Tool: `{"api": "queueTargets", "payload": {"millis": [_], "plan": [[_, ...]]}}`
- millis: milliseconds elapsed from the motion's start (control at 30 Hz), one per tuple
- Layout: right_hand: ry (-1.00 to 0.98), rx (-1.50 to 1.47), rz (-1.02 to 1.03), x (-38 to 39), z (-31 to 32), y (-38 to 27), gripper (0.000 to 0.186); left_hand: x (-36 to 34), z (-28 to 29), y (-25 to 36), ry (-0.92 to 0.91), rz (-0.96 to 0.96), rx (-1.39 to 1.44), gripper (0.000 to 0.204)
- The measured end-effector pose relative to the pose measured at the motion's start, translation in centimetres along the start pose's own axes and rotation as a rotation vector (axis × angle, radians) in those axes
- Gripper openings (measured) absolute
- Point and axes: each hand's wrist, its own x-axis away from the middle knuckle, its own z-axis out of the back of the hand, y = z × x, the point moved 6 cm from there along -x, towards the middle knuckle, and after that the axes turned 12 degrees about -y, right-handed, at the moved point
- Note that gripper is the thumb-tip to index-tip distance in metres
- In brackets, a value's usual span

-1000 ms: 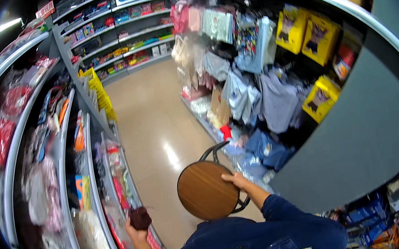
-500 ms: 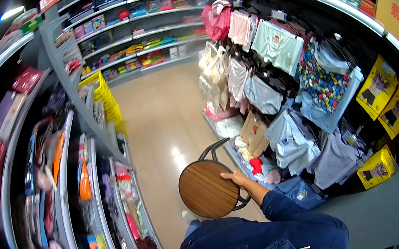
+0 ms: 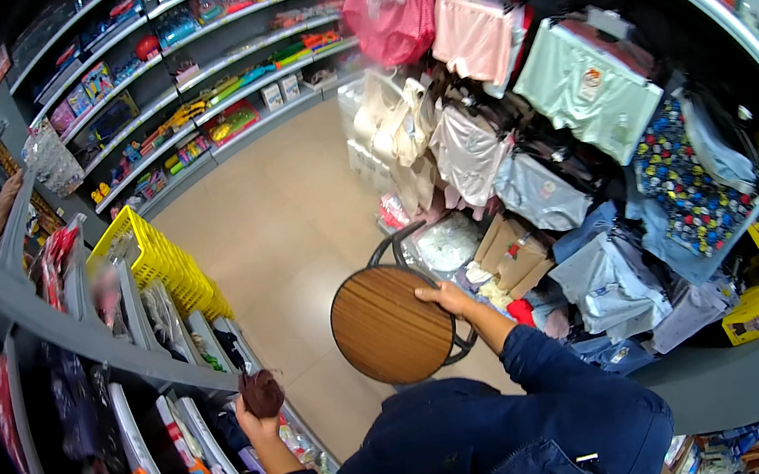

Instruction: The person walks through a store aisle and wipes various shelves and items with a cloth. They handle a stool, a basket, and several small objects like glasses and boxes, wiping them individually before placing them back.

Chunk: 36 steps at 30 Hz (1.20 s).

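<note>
"Going left to right: what are you getting?"

"I'm watching from afar, and a stack of bright-yellow plastic baskets [image 3: 170, 270] is standing beside grey metal shelving [image 3: 118, 348]. Nearer, the left hand [image 3: 257, 426] is wrapping around a crumpled, dark-maroon soft bundle [image 3: 263, 395]."

"And the middle?"

"A round, brown wood-grain stool [image 3: 389, 328] with black tubular legs is showing in front of the person, over the beige floor [image 3: 273, 222]. I'm not managing to tell whether its legs are touching down. The right hand [image 3: 449, 299] is gripping the seat's right edge, some fingers hiding from me."

"Far right?"

"Pastel cloth garments [image 3: 581, 84] are hanging in rows."
</note>
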Motion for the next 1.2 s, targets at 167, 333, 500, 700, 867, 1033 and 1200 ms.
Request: {"api": "queueTargets", "payload": {"millis": [167, 333, 500, 700, 867, 1033, 1200], "plan": [[-0.007, -0.022, -0.133, -14.8, 0.5, -2.9, 0.049, -7.9, 6.8, 2.4, 0.311, -0.067, -0.042, 0.039], [-0.035, -0.037, -0.148, -29.8, -1.5, -7.8, 0.049, -15.3, 7.6, 5.9, 0.298, -0.179, 0.092, 0.028], [-0.171, -0.084, -0.121, -43.1, -3.7, -14.4, 0.051, -22.8, 11.8, 8.8, 0.474, -0.282, 0.005, 0.037], [-0.216, -0.058, -0.115, -61.2, -3.9, -18.2, 0.057, -38.9, 20.6, 12.9, 0.334, -0.252, 0.166, 0.036], [-0.183, -0.050, -0.064, -75.3, -3.7, -23.6, 0.057, -59.6, 20.5, 19.2, 0.287, -0.187, 0.085, 0.031], [-0.216, -0.152, -0.009, -86.0, -4.1, -29.8, 0.055, -76.6, 14.9, 24.9, 0.347, -0.162, -0.126, 0.025], [-0.132, -0.060, -0.002, -101.7, -0.2, -32.0, 0.045, -87.6, 20.4, 26.6, 0.504, -0.018, -0.171, 0.023]]}}
